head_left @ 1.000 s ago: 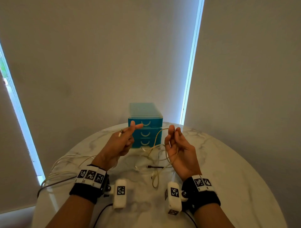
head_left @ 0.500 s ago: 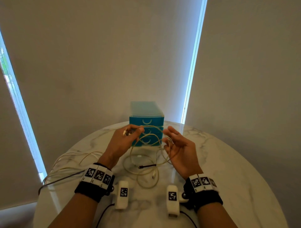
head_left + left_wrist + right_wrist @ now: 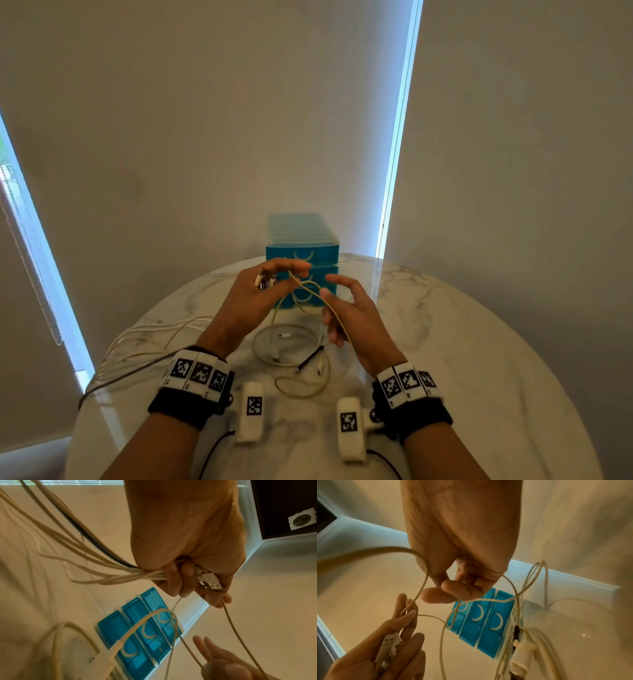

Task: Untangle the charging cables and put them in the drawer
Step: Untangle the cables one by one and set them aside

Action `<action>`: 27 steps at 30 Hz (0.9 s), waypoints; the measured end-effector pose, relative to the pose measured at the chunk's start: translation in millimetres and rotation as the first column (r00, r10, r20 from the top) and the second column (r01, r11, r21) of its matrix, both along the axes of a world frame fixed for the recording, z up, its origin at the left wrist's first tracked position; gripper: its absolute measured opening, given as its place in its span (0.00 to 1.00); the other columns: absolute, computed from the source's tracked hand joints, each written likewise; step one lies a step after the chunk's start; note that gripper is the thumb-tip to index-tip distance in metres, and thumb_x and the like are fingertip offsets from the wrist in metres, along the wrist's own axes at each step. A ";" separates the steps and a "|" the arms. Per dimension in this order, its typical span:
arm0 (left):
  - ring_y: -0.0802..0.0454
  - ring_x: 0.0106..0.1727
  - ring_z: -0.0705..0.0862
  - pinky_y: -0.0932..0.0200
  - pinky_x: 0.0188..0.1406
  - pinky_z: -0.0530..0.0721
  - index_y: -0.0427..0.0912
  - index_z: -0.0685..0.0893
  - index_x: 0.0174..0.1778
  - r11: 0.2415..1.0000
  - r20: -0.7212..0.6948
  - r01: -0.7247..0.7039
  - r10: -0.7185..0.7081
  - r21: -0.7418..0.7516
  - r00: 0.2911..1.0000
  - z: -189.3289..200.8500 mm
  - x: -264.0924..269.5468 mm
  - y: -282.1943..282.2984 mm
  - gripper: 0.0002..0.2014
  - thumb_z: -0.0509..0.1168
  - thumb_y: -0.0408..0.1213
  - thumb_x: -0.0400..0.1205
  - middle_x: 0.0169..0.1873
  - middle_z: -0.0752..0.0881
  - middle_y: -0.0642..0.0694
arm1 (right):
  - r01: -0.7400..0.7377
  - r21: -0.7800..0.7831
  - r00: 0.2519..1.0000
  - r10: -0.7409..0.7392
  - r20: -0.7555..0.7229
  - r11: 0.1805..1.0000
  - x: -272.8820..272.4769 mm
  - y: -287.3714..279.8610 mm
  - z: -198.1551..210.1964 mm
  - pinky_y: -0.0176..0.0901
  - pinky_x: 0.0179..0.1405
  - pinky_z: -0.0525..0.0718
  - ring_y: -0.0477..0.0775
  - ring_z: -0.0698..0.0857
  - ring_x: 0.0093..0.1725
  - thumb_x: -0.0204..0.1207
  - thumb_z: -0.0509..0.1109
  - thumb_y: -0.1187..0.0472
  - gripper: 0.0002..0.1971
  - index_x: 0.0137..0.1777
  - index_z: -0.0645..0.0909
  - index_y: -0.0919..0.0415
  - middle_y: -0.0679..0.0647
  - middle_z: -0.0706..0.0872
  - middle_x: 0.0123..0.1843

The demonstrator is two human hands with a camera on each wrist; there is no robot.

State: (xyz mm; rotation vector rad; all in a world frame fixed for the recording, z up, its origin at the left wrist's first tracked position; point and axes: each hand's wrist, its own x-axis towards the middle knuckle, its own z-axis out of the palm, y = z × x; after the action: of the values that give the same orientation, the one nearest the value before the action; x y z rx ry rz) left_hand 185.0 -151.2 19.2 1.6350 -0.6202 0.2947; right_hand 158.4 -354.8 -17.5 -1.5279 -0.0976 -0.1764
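Left hand (image 3: pixel 255 301) is raised above the table (image 3: pixel 462 342), its fingers curled tight round a bundle of cables (image 3: pixel 96 566) — several cream ones and one black one. In the left wrist view the bundle runs in under the palm and the plug ends stick out past the fingers, a white USB plug (image 3: pixel 211 582) foremost. From the head view the bundle's long tails (image 3: pixel 144 339) trail off to the left over the table and its edge.

Right hand (image 3: pixel 352 318) is up beside the left, close to it but apart. A thin beige cable (image 3: pixel 310 287) runs from the left hand's fingertips across the right palm. In the right wrist view the right thumb and fingers are bent inward with this cable passing beside them; whether they actually pinch it I cannot tell. In the head view the index finger and thumb are stretched forward and the other fingers loosely bent.

Below the hands, loose loops of cable (image 3: pixel 291 346) lie on the table — cream coils, a short black plug end (image 3: pixel 310 358) and a small beige loop (image 3: pixel 301 385) nearest the person.

Behind the hands, at the table's far edge, stands the blue drawer unit (image 3: pixel 303 240), three drawers stacked, each with a pale curved handle. All three fronts sit flush. The hands partly hide the lower two in the head view.
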 end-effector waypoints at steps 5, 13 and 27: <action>0.71 0.27 0.84 0.78 0.28 0.79 0.27 0.90 0.65 0.992 -0.071 0.102 -0.107 -0.071 0.992 4.8 -7.1 -2.0 0.16 0.60 0.14 0.88 0.54 0.92 0.40 | -0.086 -0.188 0.996 0.077 -0.051 0.978 4.3 7.5 -13.7 0.39 0.20 0.73 0.45 0.76 0.23 0.90 0.73 0.50 0.22 0.78 0.78 0.25 0.52 0.85 0.32; 0.57 0.25 0.70 0.67 0.22 0.68 0.39 0.94 0.55 0.993 -0.142 0.112 -0.118 -0.046 0.983 -4.2 5.5 4.1 0.18 0.62 0.16 0.86 0.41 0.89 0.46 | -0.120 -0.310 0.980 0.163 0.117 0.943 4.1 17.8 -20.4 0.43 0.49 0.93 0.49 0.97 0.43 0.89 0.74 0.51 0.35 0.92 0.63 0.36 0.54 0.96 0.56; 0.60 0.21 0.67 0.70 0.18 0.64 0.37 0.89 0.45 0.988 -0.214 0.022 -0.054 -0.151 0.975 -4.5 12.5 2.7 0.15 0.60 0.20 0.88 0.29 0.84 0.52 | 0.433 -0.331 0.895 -0.356 0.269 0.838 15.2 0.1 -23.7 0.35 0.45 0.88 0.38 0.91 0.41 0.84 0.78 0.49 0.04 0.51 0.95 0.44 0.43 0.95 0.42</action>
State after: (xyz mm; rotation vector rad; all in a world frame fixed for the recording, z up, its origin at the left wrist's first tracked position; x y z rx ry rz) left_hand 197.5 -148.4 14.8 1.4859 -0.4515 0.1274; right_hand 173.7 -354.7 -41.2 -1.9104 0.0350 -0.6783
